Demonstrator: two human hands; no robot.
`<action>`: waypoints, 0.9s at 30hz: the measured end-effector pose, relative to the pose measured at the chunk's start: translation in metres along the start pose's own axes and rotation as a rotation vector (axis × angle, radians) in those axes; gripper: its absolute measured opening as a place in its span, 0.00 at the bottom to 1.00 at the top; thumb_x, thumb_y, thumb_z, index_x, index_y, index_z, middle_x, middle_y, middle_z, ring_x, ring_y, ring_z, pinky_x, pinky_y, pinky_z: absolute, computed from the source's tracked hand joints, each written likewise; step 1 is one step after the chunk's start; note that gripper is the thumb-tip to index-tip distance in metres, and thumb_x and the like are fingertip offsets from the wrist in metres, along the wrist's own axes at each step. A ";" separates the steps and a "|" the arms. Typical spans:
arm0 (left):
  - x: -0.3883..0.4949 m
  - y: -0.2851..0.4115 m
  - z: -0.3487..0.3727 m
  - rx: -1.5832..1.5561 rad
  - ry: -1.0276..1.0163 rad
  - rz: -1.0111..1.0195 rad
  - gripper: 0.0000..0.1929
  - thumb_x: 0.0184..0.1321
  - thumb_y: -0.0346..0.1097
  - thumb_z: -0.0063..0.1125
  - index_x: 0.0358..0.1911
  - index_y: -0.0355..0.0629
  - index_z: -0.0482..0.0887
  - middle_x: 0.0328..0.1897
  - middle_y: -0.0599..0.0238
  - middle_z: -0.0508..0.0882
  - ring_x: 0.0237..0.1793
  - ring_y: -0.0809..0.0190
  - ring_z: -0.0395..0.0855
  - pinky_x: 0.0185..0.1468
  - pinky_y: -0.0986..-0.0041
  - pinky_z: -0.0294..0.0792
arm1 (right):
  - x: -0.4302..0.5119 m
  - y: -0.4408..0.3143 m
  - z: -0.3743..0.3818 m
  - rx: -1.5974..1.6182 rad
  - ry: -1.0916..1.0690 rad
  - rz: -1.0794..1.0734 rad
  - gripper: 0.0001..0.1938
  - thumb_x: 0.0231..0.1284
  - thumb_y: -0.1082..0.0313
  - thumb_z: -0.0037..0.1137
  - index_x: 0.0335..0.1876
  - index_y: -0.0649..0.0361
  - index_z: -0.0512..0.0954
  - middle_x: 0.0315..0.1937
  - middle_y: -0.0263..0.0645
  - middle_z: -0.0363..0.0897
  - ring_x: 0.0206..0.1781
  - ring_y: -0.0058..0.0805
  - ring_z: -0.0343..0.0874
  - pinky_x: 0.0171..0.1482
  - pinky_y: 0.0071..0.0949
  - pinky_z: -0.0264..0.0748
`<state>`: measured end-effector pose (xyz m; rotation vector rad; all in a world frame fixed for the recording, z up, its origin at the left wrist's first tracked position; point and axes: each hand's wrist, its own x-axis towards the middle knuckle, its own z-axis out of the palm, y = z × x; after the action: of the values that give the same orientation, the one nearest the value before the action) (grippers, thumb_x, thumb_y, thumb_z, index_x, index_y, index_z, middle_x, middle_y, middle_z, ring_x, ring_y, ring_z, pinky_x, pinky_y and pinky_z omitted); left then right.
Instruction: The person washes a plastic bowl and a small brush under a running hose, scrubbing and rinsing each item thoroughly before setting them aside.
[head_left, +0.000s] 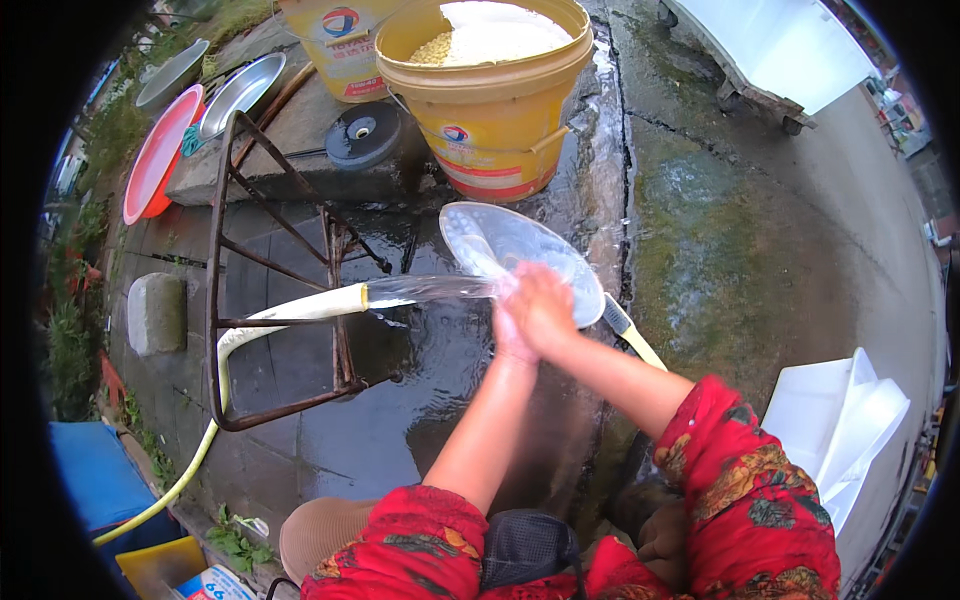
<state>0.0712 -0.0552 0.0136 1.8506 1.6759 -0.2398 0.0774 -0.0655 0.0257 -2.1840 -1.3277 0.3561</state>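
Water pours from the end of a pale yellow hose (330, 301) onto both hands, which are pressed together. My right hand (541, 300) lies over my left hand (508, 319); its fingers are blurred, and the left fingers are partly hidden by it and by the water. Behind and under the hands is a translucent, oval plastic lid or shallow dish (525, 240), wet on its surface. A brush (617, 313) with a yellow handle lies just right of it. The hose rests across a rusty metal frame (217, 262).
A yellow bucket (495, 112) of pale contents stands ahead, with another bucket (360, 67) behind. Basins (161, 154) lean at the far left beside a black round weight (364, 135). White plastic containers (832, 427) lie right; a white wheeled tub (772, 45) stands at the upper right.
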 end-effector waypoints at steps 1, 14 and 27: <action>0.002 -0.002 0.004 -0.430 -0.171 0.051 0.27 0.68 0.48 0.34 0.69 0.49 0.58 0.75 0.63 0.53 0.74 0.55 0.46 0.74 0.53 0.39 | 0.004 0.003 -0.005 0.031 0.018 0.076 0.20 0.59 0.51 0.48 0.44 0.59 0.80 0.55 0.48 0.72 0.63 0.49 0.63 0.68 0.56 0.48; 0.052 -0.065 -0.017 -2.400 -0.783 0.062 0.23 0.67 0.54 0.40 0.53 0.42 0.73 0.53 0.58 0.78 0.53 0.52 0.76 0.59 0.55 0.67 | 0.015 0.028 0.003 0.216 -0.215 -0.037 0.17 0.56 0.69 0.48 0.50 0.68 0.72 0.47 0.57 0.74 0.51 0.54 0.73 0.54 0.44 0.70; 0.036 -0.047 0.017 -2.288 -1.088 0.548 0.31 0.70 0.56 0.29 0.73 0.51 0.49 0.78 0.63 0.48 0.77 0.54 0.39 0.76 0.55 0.35 | 0.007 -0.017 -0.001 0.162 0.159 0.251 0.36 0.66 0.39 0.34 0.67 0.64 0.61 0.70 0.60 0.52 0.72 0.58 0.50 0.70 0.49 0.48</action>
<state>0.0374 -0.0351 -0.0341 0.0367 -0.0386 0.5986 0.0687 -0.0534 0.0366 -2.1946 -0.9100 0.3632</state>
